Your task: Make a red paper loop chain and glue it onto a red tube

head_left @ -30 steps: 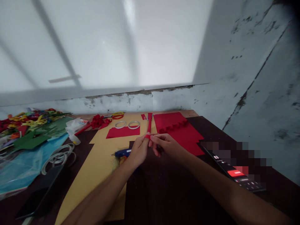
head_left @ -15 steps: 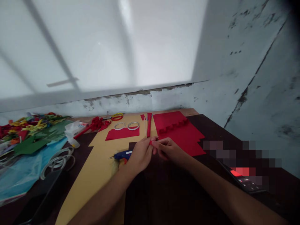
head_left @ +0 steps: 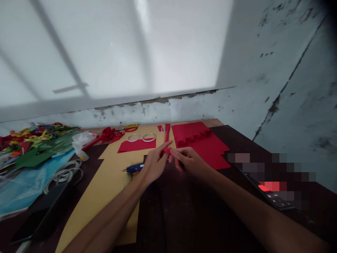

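Observation:
Between my two hands is a small red piece, which looks like a folded or rolled strip of paper or felt. My left hand pinches it from the left, with its index finger stretched beyond it. From the right, my right hand closes thumb and fingers on the other end. Just past the fingertips lie a long red strip and thin pale sticks. A blue glue gun rests left of my left hand, partly hidden by it. Beyond my right hand, a curled red strip lies on red sheets.
Two tape rolls sit on a red rectangle over tan card. Scissors and a red flower lie behind. At left are colourful scraps, a coiled cable and a black phone; another phone lies right.
My hands have shifted slightly up in the view, and the left index finger is now extended. More of the red piece shows between the fingers. The whole view has tilted slightly.

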{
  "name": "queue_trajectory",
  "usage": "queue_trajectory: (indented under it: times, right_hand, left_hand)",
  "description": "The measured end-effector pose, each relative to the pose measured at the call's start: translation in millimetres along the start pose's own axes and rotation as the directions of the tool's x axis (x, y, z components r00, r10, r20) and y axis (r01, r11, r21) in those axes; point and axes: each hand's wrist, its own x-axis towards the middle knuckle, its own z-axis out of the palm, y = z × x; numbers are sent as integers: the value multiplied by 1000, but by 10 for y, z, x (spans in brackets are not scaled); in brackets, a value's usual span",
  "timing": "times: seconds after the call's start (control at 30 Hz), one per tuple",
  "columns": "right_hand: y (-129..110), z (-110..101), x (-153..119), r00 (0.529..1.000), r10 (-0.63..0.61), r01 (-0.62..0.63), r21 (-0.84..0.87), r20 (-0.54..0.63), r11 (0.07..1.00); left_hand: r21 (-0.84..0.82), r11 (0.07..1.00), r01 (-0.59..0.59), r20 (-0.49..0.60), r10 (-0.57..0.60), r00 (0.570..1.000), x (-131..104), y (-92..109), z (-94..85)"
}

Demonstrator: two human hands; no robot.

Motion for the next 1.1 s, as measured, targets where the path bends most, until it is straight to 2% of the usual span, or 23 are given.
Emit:
queue_trajectory:
  times: [0.23, 0.47, 0.57, 0.7, 0.9, 1.0, 1.1]
  right_hand:
    - [79, -4, 17, 998, 63, -63, -7, -18, 998]
    - [77, 8, 10, 996, 88, -88, -9, 0, 996]
    - [49, 19, 8, 997, 76, -76, 4, -1, 997]
    - [78, 1, 13, 999, 25, -26, 39, 21, 999]
    - [63, 50, -13, 1000, -16, 20, 210, -19, 978]
    - [38, 102, -25, 999, -13, 21, 202, -39, 979]
    - [56, 123, -11, 993, -31, 49, 155, -116, 987]
  left_hand:
    - [340, 920, -194, 55, 186, 981, -7, -70, -73]
    - [391, 889, -241, 142, 200, 969, -5, -86, -109]
    - [324, 908, -266, 144, 231, 962, -10, -58, -120]
    - [123, 966, -227, 94, 217, 972, -32, 29, -104]
    - [-121, 982, -145, 35, 150, 988, -98, 247, -43]
    - [-200, 974, -109, 32, 118, 993, -94, 250, -11]
    - [-267, 962, -58, 51, 74, 996, -52, 175, 10]
